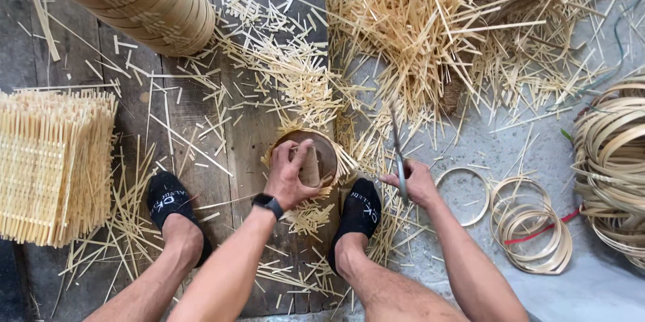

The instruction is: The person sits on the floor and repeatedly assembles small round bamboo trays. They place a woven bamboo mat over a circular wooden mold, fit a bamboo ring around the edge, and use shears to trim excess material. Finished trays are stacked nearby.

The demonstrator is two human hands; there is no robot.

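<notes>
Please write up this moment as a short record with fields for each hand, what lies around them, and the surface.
left hand: presses on a small round woven basket ringed by a wooden hoop
right hand: grips a slim metal blade, tip pointing away
feet: black socks either side of the basket
offcuts: bamboo slivers heaped ahead
left side: stack of woven mats
right side: loose bamboo rings
surface: wooden planks

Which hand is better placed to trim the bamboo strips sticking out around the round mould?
Probably the right hand: it already holds the scissors, blades up beside the mould, while the left hand presses on it.
</notes>
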